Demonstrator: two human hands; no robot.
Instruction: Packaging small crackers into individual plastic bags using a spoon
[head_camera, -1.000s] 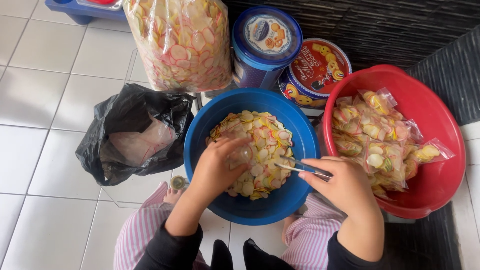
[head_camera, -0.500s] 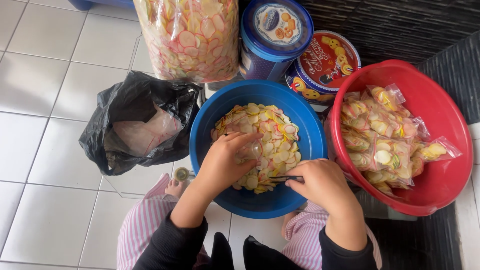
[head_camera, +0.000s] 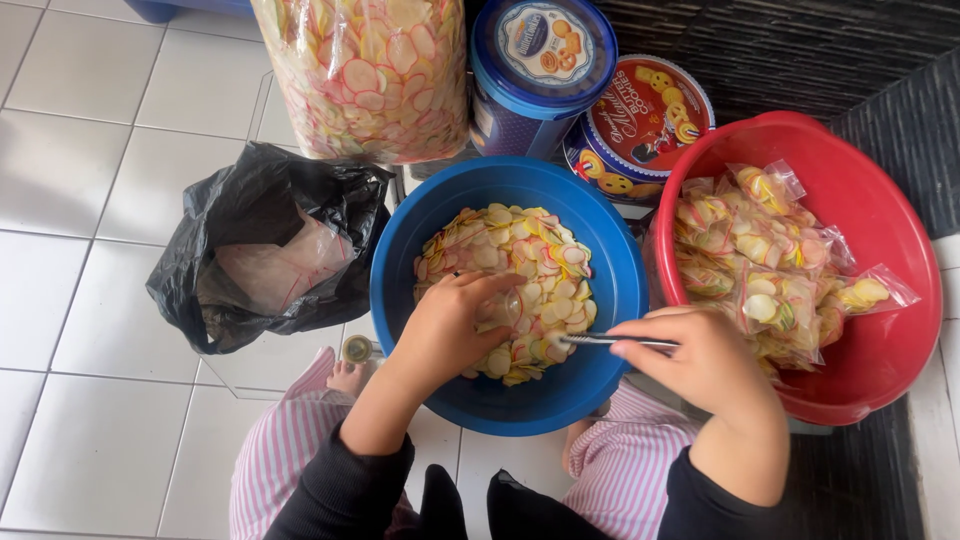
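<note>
While right hand (head_camera: 705, 365) grips, tongs (head_camera: 605, 341) lie level, tips left.

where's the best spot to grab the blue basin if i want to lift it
Probably by the rim of the blue basin, with one hand on the left side and the other on the near edge or far-right rim. The rim is a rolled lip that stands clear of the crackers. The left side is open toward the black bag, while the right side presses close to the red basin.
</note>
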